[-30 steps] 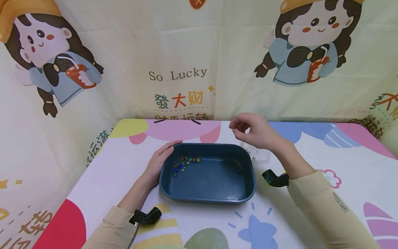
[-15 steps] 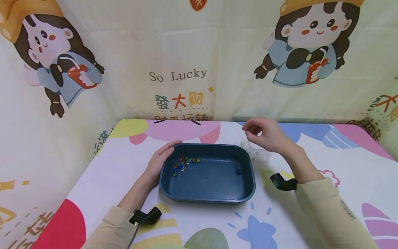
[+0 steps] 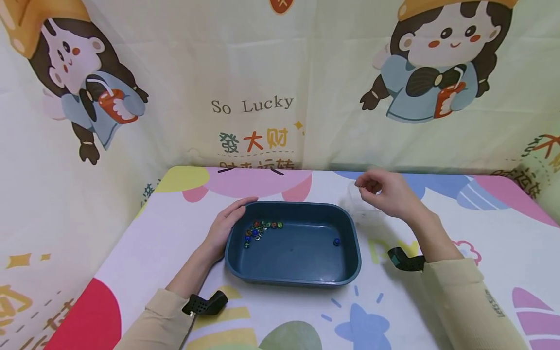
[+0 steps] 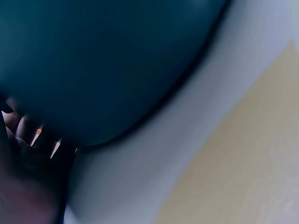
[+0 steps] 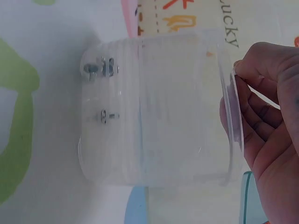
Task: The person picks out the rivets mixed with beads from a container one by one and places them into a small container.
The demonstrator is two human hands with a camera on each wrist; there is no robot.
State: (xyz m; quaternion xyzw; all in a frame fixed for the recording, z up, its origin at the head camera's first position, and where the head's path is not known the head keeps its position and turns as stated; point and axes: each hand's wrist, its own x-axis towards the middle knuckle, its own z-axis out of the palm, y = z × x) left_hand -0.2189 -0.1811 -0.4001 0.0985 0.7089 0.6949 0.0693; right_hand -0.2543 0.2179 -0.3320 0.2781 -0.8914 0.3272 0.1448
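A dark blue plastic basin (image 3: 292,277) stands in front of me. My left hand (image 3: 220,228) lies along its left wall, fingers stretched toward the far left corner; the left wrist view shows the basin wall (image 4: 107,70) close up. Inside, several colourful beads (image 3: 255,233) and a small metal ring cluster at the far left, and one blue bead (image 3: 336,241) lies near the right wall. My right hand (image 3: 389,194) pinches thumb and finger at the rim of a clear plastic box (image 5: 173,112), on something too small to identify. Several small metal pieces (image 5: 105,69) lie in that box.
The table cover (image 3: 280,316) has a colourful print. A printed curtain (image 3: 332,97) hangs behind the table edge. The clear box stands just beyond the basin's right corner, and my right sleeve (image 3: 463,291) crosses the table to the right.
My right hand has moved right and slightly down, from left of the clear box to its rim, fingers still pinched. The left hand and basin stay put.
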